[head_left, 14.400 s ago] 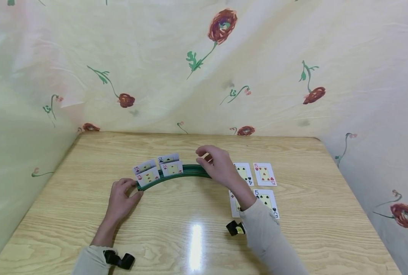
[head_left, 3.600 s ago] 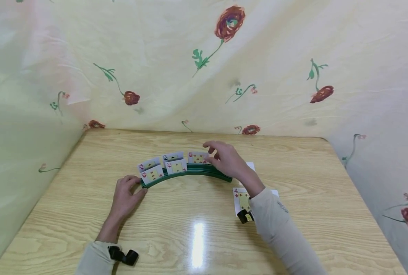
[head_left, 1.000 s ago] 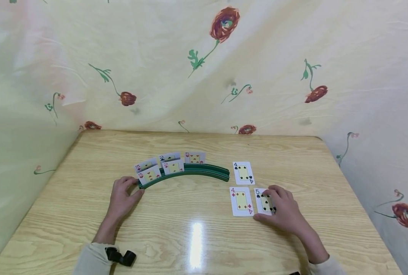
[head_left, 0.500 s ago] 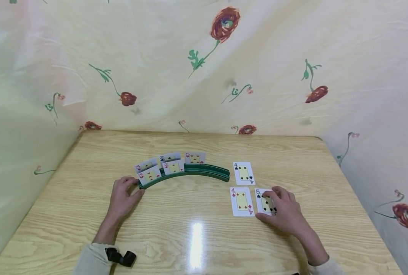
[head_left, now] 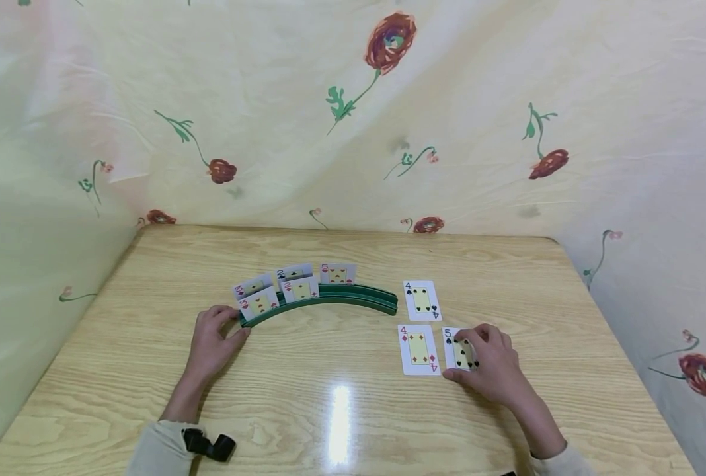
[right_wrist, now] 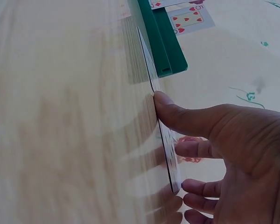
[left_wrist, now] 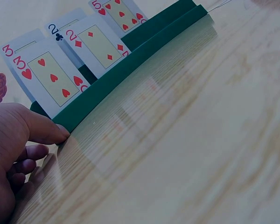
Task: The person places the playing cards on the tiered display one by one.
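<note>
My left hand (head_left: 213, 344) grips the left end of a curved green card holder (head_left: 353, 299), with the thumb at its front. In the holder lean a three of hearts (left_wrist: 51, 74) and a two of diamonds (left_wrist: 95, 46) in front. Behind them stand another red three (head_left: 252, 285), a two of clubs (head_left: 294, 272) and a five of hearts (head_left: 338, 273). On the right, my right hand (head_left: 496, 363) holds the five of spades (head_left: 450, 354) low at the table, thumb at its near edge and fingers over its right part, which they hide.
Left of the five of spades a four of diamonds (head_left: 418, 350) lies face up. The four of spades (head_left: 422, 300) lies behind it, near the holder's right end. A flowered cloth (head_left: 281, 119) hangs around the back and sides of the wooden table (head_left: 305, 410).
Since the earliest frame, the five of hearts has gone from the table into the holder's back row. Over the last second the right hand has slid the five of spades slightly right.
</note>
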`<state>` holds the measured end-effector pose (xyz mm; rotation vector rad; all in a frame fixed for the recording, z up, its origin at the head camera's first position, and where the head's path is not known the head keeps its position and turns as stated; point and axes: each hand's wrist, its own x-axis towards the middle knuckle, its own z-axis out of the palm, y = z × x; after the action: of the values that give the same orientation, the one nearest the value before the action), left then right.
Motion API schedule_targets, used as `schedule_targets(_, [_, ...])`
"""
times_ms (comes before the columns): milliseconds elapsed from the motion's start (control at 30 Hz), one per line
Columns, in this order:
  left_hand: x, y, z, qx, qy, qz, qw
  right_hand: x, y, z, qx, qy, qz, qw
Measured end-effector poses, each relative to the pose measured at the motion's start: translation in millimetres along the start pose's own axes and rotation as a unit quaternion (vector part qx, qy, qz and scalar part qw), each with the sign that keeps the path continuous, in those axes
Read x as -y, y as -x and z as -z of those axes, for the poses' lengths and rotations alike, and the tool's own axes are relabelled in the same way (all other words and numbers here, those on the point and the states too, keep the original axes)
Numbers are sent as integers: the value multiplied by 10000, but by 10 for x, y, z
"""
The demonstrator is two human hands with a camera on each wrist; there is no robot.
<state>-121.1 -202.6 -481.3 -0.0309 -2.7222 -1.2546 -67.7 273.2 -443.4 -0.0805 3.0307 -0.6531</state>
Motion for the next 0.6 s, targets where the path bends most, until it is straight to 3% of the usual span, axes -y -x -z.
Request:
schedule_targets(400, [-5, 2, 6, -49, -8, -35, 10000, 70, -19, 11, -548, 572, -138, 9968])
schedule_targets(600, [-12, 8, 12, -54, 24, -62, 10000, 71, -11, 26, -745, 524, -161, 9957])
